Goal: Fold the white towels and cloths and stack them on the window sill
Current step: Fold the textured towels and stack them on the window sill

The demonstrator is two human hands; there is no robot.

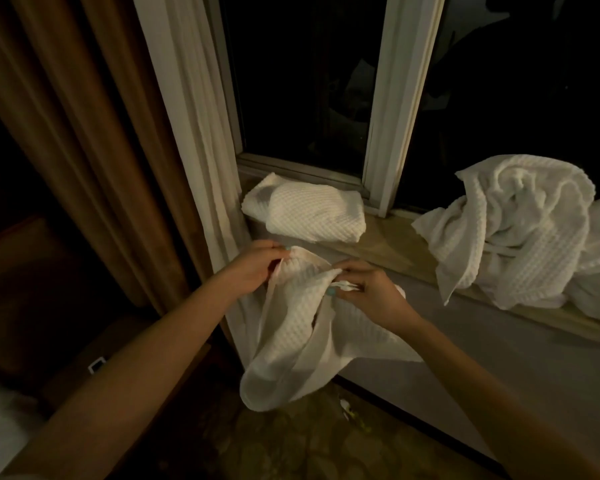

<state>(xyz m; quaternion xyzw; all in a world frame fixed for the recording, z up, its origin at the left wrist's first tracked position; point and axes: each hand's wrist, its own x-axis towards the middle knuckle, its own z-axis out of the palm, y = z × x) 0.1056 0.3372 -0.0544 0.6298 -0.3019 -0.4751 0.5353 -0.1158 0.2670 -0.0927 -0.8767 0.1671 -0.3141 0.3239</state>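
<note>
Left hand (253, 268) and right hand (368, 292) each pinch the hanging white cloth's (291, 334) top edge below the sill's (388, 247) front edge.

Dim warm light, dark corners, wide-angle bowing.

Two bare forearms, unsleeved as far as the frame shows, reach from the lower left and lower right edges to the left hand (253, 271) and right hand (371, 296) near the centre, and one visible nail on each, left (287, 249) and right (331, 292), wears pale turquoise polish.
</note>
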